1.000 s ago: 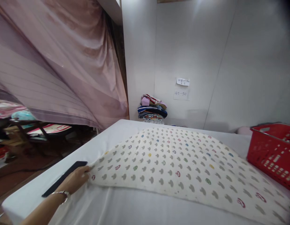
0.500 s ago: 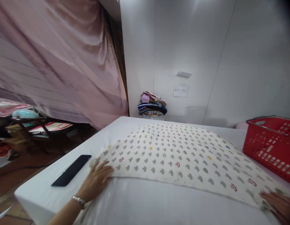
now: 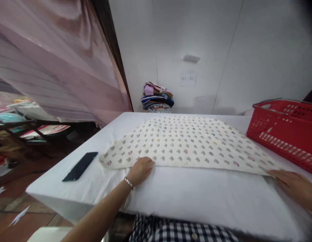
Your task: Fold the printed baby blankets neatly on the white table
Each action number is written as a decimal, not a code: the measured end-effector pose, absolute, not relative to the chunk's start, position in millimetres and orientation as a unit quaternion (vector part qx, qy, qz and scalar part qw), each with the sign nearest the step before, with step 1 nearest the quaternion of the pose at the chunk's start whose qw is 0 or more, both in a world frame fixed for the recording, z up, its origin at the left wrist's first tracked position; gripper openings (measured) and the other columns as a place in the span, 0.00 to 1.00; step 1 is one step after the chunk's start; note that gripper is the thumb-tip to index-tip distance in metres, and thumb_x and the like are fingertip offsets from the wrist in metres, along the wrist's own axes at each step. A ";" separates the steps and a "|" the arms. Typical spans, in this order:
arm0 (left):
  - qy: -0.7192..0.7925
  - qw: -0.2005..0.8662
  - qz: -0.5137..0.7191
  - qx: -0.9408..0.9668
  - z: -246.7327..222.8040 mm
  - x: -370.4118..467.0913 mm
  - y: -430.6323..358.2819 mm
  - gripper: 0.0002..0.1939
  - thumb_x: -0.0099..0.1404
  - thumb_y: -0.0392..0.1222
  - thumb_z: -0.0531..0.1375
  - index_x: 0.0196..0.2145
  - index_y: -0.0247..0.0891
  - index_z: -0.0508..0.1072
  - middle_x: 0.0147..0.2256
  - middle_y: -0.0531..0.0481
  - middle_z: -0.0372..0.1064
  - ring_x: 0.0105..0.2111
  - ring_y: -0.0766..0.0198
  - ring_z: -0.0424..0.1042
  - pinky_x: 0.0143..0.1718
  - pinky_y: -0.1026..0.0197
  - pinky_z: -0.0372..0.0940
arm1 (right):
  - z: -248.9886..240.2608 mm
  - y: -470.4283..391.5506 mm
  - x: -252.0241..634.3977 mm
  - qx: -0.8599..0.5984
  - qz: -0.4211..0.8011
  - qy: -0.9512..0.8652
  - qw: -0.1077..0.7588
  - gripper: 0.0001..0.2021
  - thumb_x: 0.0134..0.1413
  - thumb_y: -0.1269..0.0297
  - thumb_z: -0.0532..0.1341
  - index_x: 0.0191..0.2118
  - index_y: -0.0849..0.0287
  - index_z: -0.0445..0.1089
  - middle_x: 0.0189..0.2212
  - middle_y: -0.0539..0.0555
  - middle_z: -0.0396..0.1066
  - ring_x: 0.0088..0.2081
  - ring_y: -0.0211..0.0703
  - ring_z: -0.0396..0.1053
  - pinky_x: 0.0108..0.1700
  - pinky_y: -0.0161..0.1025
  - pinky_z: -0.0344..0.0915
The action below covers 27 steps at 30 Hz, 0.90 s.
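Observation:
A cream cloth [image 3: 168, 141] printed with grey mushroom shapes and a few coloured ones lies spread on the white-covered table [image 3: 196, 198]. My left hand [image 3: 142, 169], with a silvery bracelet at the wrist, rests on the cloth's near edge left of the middle. Its fingers lie loosely on the fabric and point right. At the near right corner, my right hand [image 3: 294, 186] touches the edge with outstretched fingers. Part of that corner is hidden under the fingers. The far side of the cloth curves, and its left end is slightly rumpled.
A red plastic basket [image 3: 284, 134] stands on the table's right side. A dark flat phone-like object [image 3: 80, 166] lies near the left edge. Behind the table is a stack of folded fabrics [image 3: 157, 97] by the white wall [image 3: 196, 33]. A pink curtain [image 3: 70, 67] hangs at left.
My left hand has slid right along the near edge, from the left corner region. My right hand stays at the right corner. The view has tilted down, showing a checked garment below.

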<state>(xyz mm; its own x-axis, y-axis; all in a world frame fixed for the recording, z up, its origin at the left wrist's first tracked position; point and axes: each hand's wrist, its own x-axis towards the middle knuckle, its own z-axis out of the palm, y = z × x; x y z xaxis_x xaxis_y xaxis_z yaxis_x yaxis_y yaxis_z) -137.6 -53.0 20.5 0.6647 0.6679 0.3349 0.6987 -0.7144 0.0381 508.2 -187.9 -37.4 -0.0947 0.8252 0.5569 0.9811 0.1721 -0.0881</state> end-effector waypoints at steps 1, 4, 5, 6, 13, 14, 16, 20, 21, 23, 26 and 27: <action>-0.376 0.037 -0.157 -0.912 18.5 -136.8 -50.9 0.11 0.60 0.31 0.54 0.38 0.39 0.72 0.37 0.48 0.70 0.39 0.61 0.68 0.41 0.57 0.64 | -36.5 -188.9 508.3 -0.632 -0.133 -0.735 0.206 0.17 0.47 0.52 0.55 0.35 0.52 0.77 0.36 0.69 0.74 0.36 0.52 0.73 0.39 0.49 0.65; -0.385 0.023 -0.158 -0.909 13.9 -135.3 -47.8 0.11 0.62 0.31 0.52 0.38 0.37 0.72 0.37 0.45 0.69 0.39 0.60 0.67 0.40 0.57 0.64 | -31.3 -190.2 498.7 -0.673 -0.084 -0.726 0.112 0.18 0.47 0.61 0.53 0.41 0.57 0.75 0.43 0.68 0.72 0.44 0.52 0.70 0.46 0.47 0.64; -0.383 0.020 -0.161 -0.909 13.1 -134.4 -47.7 0.12 0.62 0.31 0.51 0.39 0.37 0.72 0.37 0.45 0.69 0.39 0.59 0.66 0.40 0.56 0.64 | -28.5 -190.3 492.8 -0.685 -0.080 -0.719 0.086 0.18 0.46 0.62 0.53 0.42 0.58 0.75 0.44 0.67 0.71 0.45 0.52 0.70 0.46 0.46 0.63; -0.379 0.017 -0.163 -0.911 12.6 -133.1 -48.0 0.12 0.62 0.31 0.51 0.39 0.37 0.71 0.37 0.45 0.68 0.40 0.59 0.66 0.41 0.56 0.64 | -25.2 -190.3 485.9 -0.693 -0.081 -0.714 0.060 0.19 0.47 0.62 0.53 0.43 0.59 0.74 0.45 0.67 0.71 0.46 0.52 0.70 0.47 0.46 0.63; -0.326 -0.020 -0.171 -0.930 7.6 -103.9 -51.1 0.11 0.64 0.39 0.54 0.43 0.37 0.70 0.43 0.44 0.67 0.44 0.57 0.65 0.46 0.53 0.63 | -6.2 -180.7 424.5 -0.680 -0.128 -0.721 0.015 0.19 0.53 0.61 0.50 0.45 0.60 0.71 0.47 0.61 0.70 0.48 0.54 0.67 0.49 0.50 0.61; -0.320 -0.022 -0.172 -0.931 6.3 -97.6 -50.7 0.12 0.64 0.39 0.54 0.44 0.37 0.70 0.44 0.44 0.67 0.45 0.57 0.65 0.46 0.53 0.63 | -5.3 -177.5 415.5 -0.674 -0.126 -0.728 0.021 0.18 0.54 0.61 0.50 0.45 0.60 0.71 0.47 0.60 0.70 0.48 0.54 0.67 0.49 0.50 0.61; -0.320 -0.018 -0.170 -0.932 4.6 -84.5 -49.2 0.12 0.64 0.39 0.54 0.45 0.37 0.69 0.45 0.43 0.67 0.46 0.57 0.64 0.47 0.53 0.63 | -4.2 -169.5 397.7 -0.659 -0.123 -0.741 0.033 0.18 0.55 0.61 0.49 0.46 0.58 0.70 0.47 0.59 0.70 0.49 0.53 0.66 0.48 0.50 0.61; -0.337 0.006 -0.145 -0.930 5.1 -59.8 -43.3 0.13 0.63 0.37 0.54 0.46 0.38 0.69 0.44 0.44 0.67 0.46 0.56 0.64 0.46 0.53 0.64 | -1.4 -148.5 362.0 -0.620 -0.113 -0.775 0.045 0.17 0.57 0.65 0.49 0.47 0.57 0.70 0.48 0.58 0.70 0.49 0.51 0.65 0.49 0.48 0.60; -0.339 0.011 -0.136 -0.931 5.6 -54.8 -41.6 0.12 0.63 0.36 0.54 0.45 0.39 0.69 0.44 0.44 0.67 0.46 0.57 0.65 0.45 0.54 0.64 | -0.3 -142.7 353.4 -0.610 -0.111 -0.783 0.045 0.16 0.57 0.66 0.49 0.47 0.57 0.70 0.48 0.57 0.70 0.49 0.51 0.65 0.49 0.48 0.60; -0.339 0.020 -0.117 -0.933 6.1 -46.9 -38.2 0.11 0.64 0.35 0.52 0.43 0.39 0.70 0.43 0.45 0.68 0.44 0.57 0.65 0.44 0.55 0.63 | 2.0 -131.5 337.5 -0.593 -0.106 -0.797 0.045 0.16 0.56 0.68 0.49 0.46 0.58 0.70 0.48 0.57 0.70 0.48 0.50 0.65 0.48 0.47 0.60; -0.348 0.041 -0.093 -0.932 5.0 -40.7 -34.0 0.14 0.65 0.33 0.49 0.45 0.37 0.69 0.41 0.45 0.69 0.42 0.58 0.66 0.41 0.56 0.63 | 4.5 -117.2 317.5 -0.572 -0.092 -0.813 0.050 0.16 0.56 0.70 0.50 0.46 0.58 0.70 0.47 0.56 0.70 0.48 0.50 0.65 0.48 0.48 0.59; -0.355 0.048 -0.088 -0.929 4.4 -39.7 -33.0 0.15 0.65 0.32 0.48 0.46 0.37 0.68 0.40 0.44 0.69 0.41 0.58 0.67 0.40 0.57 0.63 | 4.8 -113.4 312.0 -0.566 -0.086 -0.818 0.053 0.16 0.55 0.70 0.51 0.46 0.57 0.70 0.47 0.56 0.70 0.48 0.50 0.65 0.48 0.48 0.59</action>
